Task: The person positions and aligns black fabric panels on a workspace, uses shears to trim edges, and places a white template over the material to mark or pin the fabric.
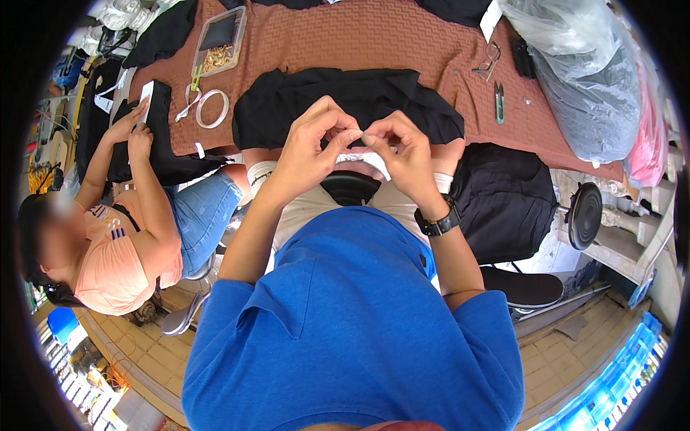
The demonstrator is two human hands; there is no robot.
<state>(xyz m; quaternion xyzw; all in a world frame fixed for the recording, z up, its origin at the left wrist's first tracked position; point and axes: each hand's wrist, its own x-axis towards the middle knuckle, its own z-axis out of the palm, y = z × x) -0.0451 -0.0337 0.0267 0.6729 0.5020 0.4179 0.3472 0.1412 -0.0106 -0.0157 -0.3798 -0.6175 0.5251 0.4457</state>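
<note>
My left hand (316, 147) and my right hand (402, 151) meet above my lap, thumbs and fingertips pinched close together. Whatever lies between the fingertips is too small to make out. A black watch is on my right wrist. Just beyond the hands, a folded black cloth (338, 90) lies along the near edge of the table. Between my knees hangs more black fabric (350, 188), partly hidden under the hands.
The brown table cover (309, 36) bears a clear plastic box (219, 39) of small gold-coloured pieces, a white tape roll (213, 109), green thread snips (499, 102) and glasses (489, 59). Plastic-wrapped bundles (586, 93) stand at right. A co-worker (129, 244) sits at left, hands on black cloth.
</note>
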